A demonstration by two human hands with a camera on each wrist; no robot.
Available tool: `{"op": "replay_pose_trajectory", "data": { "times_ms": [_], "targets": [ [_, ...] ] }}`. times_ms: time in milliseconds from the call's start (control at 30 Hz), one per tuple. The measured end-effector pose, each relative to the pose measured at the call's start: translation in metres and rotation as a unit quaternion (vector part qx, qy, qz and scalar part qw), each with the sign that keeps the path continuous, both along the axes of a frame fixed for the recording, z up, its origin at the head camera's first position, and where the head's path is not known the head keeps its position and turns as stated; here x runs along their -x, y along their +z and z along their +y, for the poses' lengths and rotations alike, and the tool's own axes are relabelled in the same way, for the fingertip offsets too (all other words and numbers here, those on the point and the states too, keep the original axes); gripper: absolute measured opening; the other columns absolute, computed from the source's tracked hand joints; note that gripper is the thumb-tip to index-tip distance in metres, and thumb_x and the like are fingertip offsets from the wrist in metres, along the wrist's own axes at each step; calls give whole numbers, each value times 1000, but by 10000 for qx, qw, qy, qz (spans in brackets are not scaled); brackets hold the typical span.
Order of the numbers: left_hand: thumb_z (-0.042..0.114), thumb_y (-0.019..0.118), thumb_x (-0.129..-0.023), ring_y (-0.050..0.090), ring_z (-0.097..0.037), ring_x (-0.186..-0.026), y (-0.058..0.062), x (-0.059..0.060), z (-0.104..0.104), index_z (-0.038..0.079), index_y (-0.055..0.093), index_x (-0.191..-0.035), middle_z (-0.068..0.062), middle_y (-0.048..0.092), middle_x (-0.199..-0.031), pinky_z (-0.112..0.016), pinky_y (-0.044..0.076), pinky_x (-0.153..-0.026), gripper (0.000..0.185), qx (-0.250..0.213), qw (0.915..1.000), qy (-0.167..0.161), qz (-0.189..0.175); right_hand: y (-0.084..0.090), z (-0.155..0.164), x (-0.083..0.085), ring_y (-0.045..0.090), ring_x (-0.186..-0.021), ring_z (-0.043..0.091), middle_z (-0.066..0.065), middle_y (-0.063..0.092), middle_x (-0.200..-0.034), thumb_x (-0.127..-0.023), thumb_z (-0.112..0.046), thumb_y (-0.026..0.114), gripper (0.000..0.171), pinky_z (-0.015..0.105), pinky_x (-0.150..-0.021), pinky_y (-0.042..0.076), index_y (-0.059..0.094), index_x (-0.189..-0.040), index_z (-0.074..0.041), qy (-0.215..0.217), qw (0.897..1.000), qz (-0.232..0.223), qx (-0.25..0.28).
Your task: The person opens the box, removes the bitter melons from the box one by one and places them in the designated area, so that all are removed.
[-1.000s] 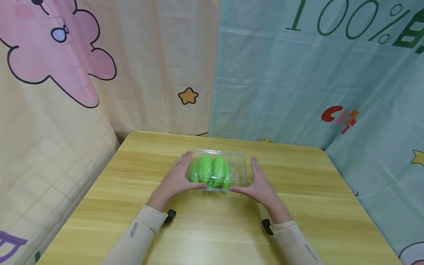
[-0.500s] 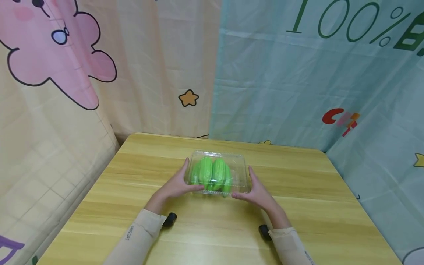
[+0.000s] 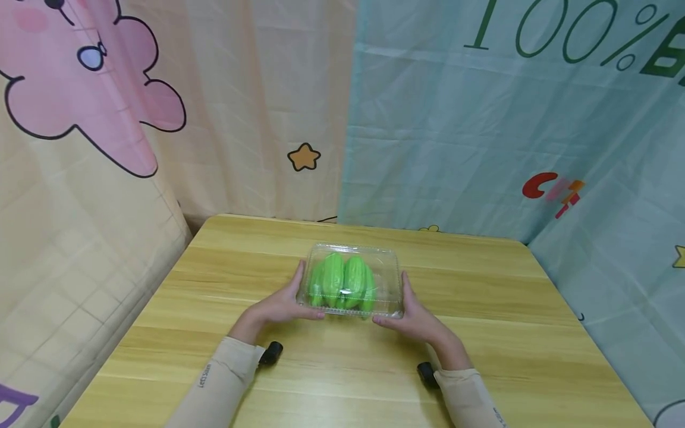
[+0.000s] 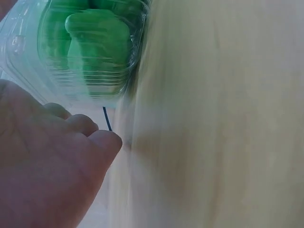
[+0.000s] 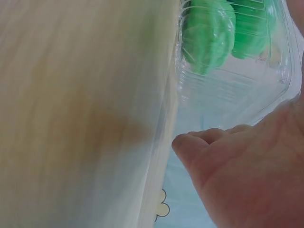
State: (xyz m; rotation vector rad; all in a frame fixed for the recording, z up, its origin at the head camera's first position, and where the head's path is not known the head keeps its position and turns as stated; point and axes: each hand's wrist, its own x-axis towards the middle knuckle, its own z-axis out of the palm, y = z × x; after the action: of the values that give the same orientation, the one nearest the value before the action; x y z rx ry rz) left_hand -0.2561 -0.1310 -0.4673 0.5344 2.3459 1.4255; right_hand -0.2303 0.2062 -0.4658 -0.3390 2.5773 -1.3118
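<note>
I hold a clear box (image 3: 350,279) between both hands near the middle of the table (image 3: 508,333) — my left hand (image 3: 278,306) cups its left side, fingers along the wall and thumb curled at the near corner. My right hand (image 3: 414,318) does the same on the right side. Inside the box lie green fruits (image 3: 342,279), ridged, packed side by side. From the wrist views the box looks tipped off the table, though I cannot tell how far. Printed curtains (image 3: 481,119) hang behind the table — pink at left, teal at right.
</note>
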Motion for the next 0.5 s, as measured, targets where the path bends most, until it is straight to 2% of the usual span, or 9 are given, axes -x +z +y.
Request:
{"op": "replay_pose_trajectory", "data": {
  "times_ms": [333,500],
  "targets": [
    [42,82,-83,-12,-39,-149,5,-4,-3,12,-29,-154,-16,-28,-161,-55,1,-119,136,122,9996,-241,-128,1,8,-4,0,-150,41,20,-17,-164,-91,-47,72,122,56,-118,11,-24,-157,-11,311,9991,-36,-294],
    [45,80,-85,-10,-37,-149,3,-4,-3,12,-29,-155,-15,-28,-161,-53,1,-119,133,218,9993,-266,-168,1,10,-4,-9,-150,38,16,-23,-163,-95,-42,67,115,56,-119,4,-25,-156,-9,504,9987,-86,-35]
  ]
}}
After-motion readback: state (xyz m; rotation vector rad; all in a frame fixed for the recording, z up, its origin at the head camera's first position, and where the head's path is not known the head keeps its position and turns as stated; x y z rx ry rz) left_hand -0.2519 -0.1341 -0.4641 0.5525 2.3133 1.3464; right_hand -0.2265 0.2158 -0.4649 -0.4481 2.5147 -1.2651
